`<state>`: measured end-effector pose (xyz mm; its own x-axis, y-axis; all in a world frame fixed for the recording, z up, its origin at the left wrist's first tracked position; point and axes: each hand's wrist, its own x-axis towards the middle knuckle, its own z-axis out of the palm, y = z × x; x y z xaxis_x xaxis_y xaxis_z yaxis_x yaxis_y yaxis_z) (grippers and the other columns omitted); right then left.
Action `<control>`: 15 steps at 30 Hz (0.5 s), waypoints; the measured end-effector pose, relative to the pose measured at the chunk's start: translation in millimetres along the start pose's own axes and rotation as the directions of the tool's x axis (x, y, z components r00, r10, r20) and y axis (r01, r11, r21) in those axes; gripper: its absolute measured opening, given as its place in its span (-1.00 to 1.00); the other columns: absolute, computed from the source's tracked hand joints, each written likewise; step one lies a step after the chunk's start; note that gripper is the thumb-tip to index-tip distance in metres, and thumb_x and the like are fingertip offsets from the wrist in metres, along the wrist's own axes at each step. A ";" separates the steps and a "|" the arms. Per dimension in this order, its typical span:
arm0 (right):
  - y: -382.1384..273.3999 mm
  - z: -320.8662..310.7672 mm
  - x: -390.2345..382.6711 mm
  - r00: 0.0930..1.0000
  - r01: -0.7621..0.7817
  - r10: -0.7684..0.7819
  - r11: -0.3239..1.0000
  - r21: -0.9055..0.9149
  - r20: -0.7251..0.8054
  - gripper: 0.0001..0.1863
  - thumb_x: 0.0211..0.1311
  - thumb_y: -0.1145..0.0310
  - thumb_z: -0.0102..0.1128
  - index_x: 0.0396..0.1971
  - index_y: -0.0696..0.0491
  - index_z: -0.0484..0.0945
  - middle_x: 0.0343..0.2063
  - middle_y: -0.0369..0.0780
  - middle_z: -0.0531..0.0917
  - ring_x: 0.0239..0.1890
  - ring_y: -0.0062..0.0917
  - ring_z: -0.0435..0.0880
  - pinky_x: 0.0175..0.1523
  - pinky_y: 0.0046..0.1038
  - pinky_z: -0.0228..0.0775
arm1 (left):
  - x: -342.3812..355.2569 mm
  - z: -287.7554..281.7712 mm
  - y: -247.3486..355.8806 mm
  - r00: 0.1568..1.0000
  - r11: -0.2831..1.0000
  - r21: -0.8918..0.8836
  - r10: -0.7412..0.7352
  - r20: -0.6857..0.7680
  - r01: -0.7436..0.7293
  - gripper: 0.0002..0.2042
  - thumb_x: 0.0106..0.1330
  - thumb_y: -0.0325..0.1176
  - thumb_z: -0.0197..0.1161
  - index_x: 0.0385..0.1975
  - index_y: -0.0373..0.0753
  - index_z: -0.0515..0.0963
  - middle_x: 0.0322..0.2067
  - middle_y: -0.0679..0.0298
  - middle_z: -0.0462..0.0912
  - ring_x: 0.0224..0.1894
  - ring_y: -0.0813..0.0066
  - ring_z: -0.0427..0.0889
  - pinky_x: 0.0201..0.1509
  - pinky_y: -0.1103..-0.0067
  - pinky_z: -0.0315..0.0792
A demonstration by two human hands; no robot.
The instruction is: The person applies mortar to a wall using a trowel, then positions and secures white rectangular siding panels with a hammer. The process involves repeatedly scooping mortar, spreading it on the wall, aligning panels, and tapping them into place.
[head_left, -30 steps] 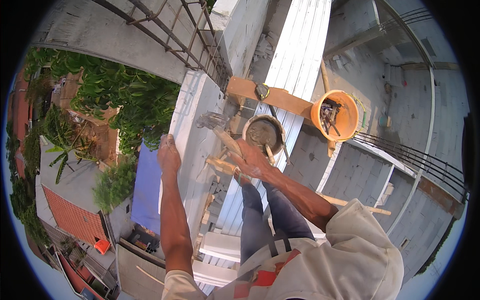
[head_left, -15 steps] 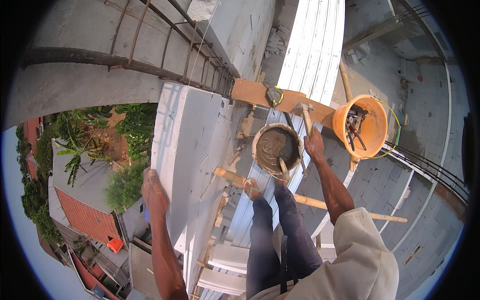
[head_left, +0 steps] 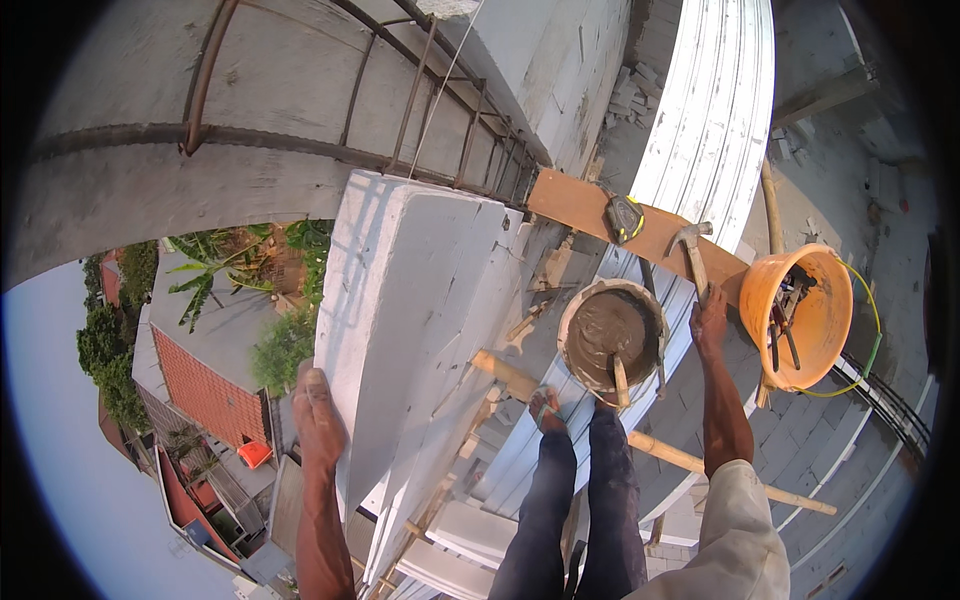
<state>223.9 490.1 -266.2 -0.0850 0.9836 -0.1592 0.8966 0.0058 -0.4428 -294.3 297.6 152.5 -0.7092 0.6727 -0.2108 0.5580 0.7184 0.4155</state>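
My right hand (head_left: 710,322) is closed round the wooden handle of a claw hammer (head_left: 698,268), whose head lies over a brown plank (head_left: 570,205). On that plank sits a black and yellow tape measure (head_left: 624,218). Against the outer side of a large white block (head_left: 415,260) rests my left hand (head_left: 320,420), fingers partly bent and pointing up, not wrapped round anything visible. Between my hands, above my feet, stands a round bucket (head_left: 568,345) of wet grey mortar (head_left: 600,322). A trowel's handle (head_left: 621,382) sticks out of the mortar.
To the right, an orange bucket (head_left: 825,340) holds several hand tools. Ribbed white metal sheets (head_left: 705,110) and bamboo poles (head_left: 665,452) lie under and around my feet. Steel rebar (head_left: 420,85) runs along the wall ahead. Left of the wall is a drop to roofs (head_left: 200,390) and plants.
My view has shifted, so the wall, buckets and plank appear farther right and slightly lower. The hammer stays in my right hand at the plank; my left hand stays beside the block.
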 end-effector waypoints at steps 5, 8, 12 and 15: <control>-2.8 -5.2 10.6 0.975 -0.099 0.111 0.993 -0.068 0.194 -0.39 0.20 0.43 0.34 0.23 0.11 0.33 0.04 0.10 0.52 -0.03 0.15 0.63 0.04 0.03 0.51 | -1.4 -0.7 2.2 0.999 0.999 0.031 0.017 -0.027 -0.016 -0.35 0.69 0.08 -0.30 0.05 -0.45 0.55 -0.12 -0.09 0.68 -0.08 0.14 0.62 0.11 0.31 0.43; -3.2 -5.9 14.1 0.978 -0.077 0.084 0.996 -0.040 0.189 -0.37 0.13 0.41 0.43 0.19 0.10 0.34 -0.01 0.08 0.56 0.00 0.13 0.63 0.04 0.03 0.50 | -1.3 -2.1 -2.3 1.000 0.999 0.046 0.010 -0.016 -0.010 -0.35 0.69 0.08 -0.30 0.06 -0.45 0.55 -0.12 -0.12 0.69 -0.07 0.10 0.63 0.12 0.30 0.43; -14.0 -25.2 0.8 0.997 -0.032 0.038 0.995 -0.092 0.066 -0.34 0.07 0.41 0.49 0.18 0.09 0.38 -0.02 0.04 0.59 0.10 0.06 0.59 0.11 -0.01 0.49 | 1.1 -1.2 12.3 0.999 1.000 -0.025 0.019 0.044 -0.018 -0.35 0.69 0.08 -0.32 0.08 -0.44 0.55 -0.12 -0.15 0.69 -0.06 0.02 0.65 0.14 0.29 0.44; -35.9 -45.9 -39.7 0.995 -0.059 0.058 0.998 0.016 0.086 -0.34 0.06 0.43 0.49 0.19 0.10 0.40 0.04 -0.02 0.56 0.12 0.01 0.58 0.18 -0.05 0.48 | -0.8 -2.5 -13.2 0.997 0.999 -0.023 0.036 0.064 -0.035 -0.35 0.69 0.08 -0.32 0.10 -0.43 0.56 -0.09 -0.20 0.69 -0.02 -0.10 0.66 0.17 0.26 0.44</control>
<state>215.1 459.0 -203.5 -0.0701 0.9632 -0.2596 0.8929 -0.0554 -0.4468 -302.2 287.2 149.4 -0.6595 0.7083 -0.2517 0.5724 0.6903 0.4426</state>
